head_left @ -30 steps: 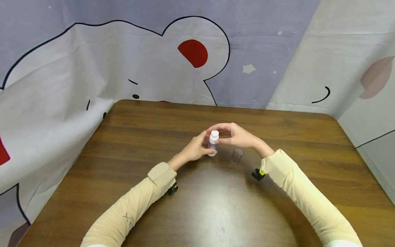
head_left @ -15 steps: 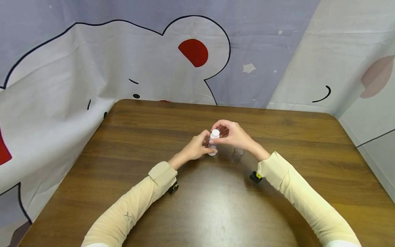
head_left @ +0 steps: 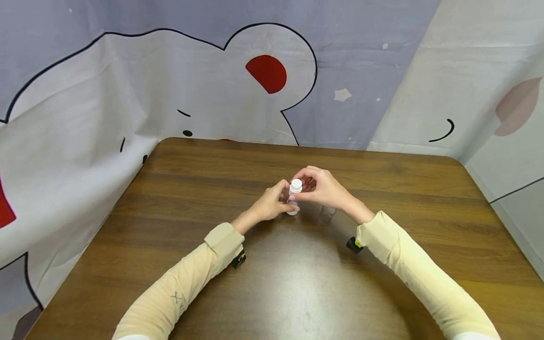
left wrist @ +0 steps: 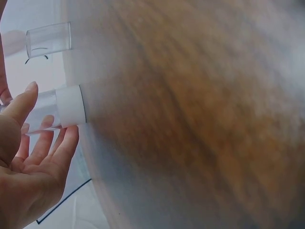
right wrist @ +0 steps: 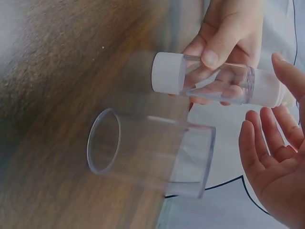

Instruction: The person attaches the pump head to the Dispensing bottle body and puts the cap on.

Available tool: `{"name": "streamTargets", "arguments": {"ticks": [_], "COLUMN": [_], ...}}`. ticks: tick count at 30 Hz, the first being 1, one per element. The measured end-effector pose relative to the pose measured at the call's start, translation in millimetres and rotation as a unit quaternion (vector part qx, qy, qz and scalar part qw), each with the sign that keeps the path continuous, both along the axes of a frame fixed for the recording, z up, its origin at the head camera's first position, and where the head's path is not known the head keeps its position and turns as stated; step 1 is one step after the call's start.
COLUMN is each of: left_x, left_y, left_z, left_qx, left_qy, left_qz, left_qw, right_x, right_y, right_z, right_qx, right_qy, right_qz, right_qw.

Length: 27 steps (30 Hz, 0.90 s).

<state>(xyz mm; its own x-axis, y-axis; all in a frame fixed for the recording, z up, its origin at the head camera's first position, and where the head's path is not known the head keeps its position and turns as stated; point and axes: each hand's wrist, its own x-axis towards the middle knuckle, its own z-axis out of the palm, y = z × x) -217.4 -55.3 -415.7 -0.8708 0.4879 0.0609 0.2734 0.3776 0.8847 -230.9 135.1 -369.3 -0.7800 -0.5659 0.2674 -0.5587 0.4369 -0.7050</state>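
Note:
A slim clear pump bottle (head_left: 296, 184) with a white base and white top stands upright near the middle of the table. My left hand (head_left: 267, 204) grips its lower body, thumb in front and fingers behind. Around the white collar (right wrist: 267, 88) sit the thumb and fingers of my right hand (head_left: 326, 190), the thumb on the near side. In the right wrist view some of these fingers curl beside the collar without clear contact. A clear open-ended cap (right wrist: 151, 151) stands just right of the bottle, partly behind my right hand in the head view.
The brown wooden table (head_left: 212, 184) reaches to a patterned cloth (head_left: 361, 71) hanging behind it. Black wrist cameras (head_left: 239, 259) sit under both cream sleeves (head_left: 395, 245), close above the tabletop.
My right hand's fingers have drawn in around the bottle's collar, and its thumb has come across the front. My left hand and the clear cap have stayed in place.

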Motion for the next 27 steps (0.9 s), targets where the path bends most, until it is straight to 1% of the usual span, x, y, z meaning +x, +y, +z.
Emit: {"name": "streamTargets", "arguments": {"ticks": [7,12,14,16,18,20,22,24,27], "left_x": [-1.8,-1.4,-1.2,-1.3,-1.3,-1.5,-2.0,-2.5,-2.8], "left_y": [-0.4,0.3,0.7,0.8,0.8,0.7,0.6,0.3,-0.3], "left_z": [-1.5,-2.4,-2.4,-1.9,-1.4,-1.2,-1.2,-1.3,-1.2], "left_qx": [0.004,0.006,0.006,-0.002,-0.012,-0.022,-0.029,-0.031,-0.034], "left_qy": [0.004,0.005,0.004,0.005,0.006,0.009,0.013,0.015,0.016], "left_qz": [-0.004,0.000,0.003,0.005,0.008,0.010,0.009,0.007,0.009], "left_qw": [1.0000,1.0000,1.0000,1.0000,0.9999,0.9997,0.9995,0.9994,0.9993], "right_x": [-0.3,-0.4,-1.9,-4.2,-8.2,-11.7,-14.1,-15.3,-15.6], "right_y": [6.6,8.9,9.9,10.3,9.7,8.7,7.8,6.6,5.5], "right_z": [1.1,1.7,2.4,4.1,4.9,5.5,6.2,6.9,7.4], "right_qx": [0.001,0.002,-0.007,-0.024,-0.037,-0.047,-0.043,-0.041,-0.041], "right_qy": [-0.016,-0.025,-0.031,-0.042,-0.057,-0.077,-0.089,-0.103,-0.123], "right_qz": [0.014,0.007,0.009,0.034,0.076,0.127,0.164,0.184,0.189], "right_qw": [1.000,1.000,0.999,0.998,0.995,0.988,0.982,0.977,0.973]}}
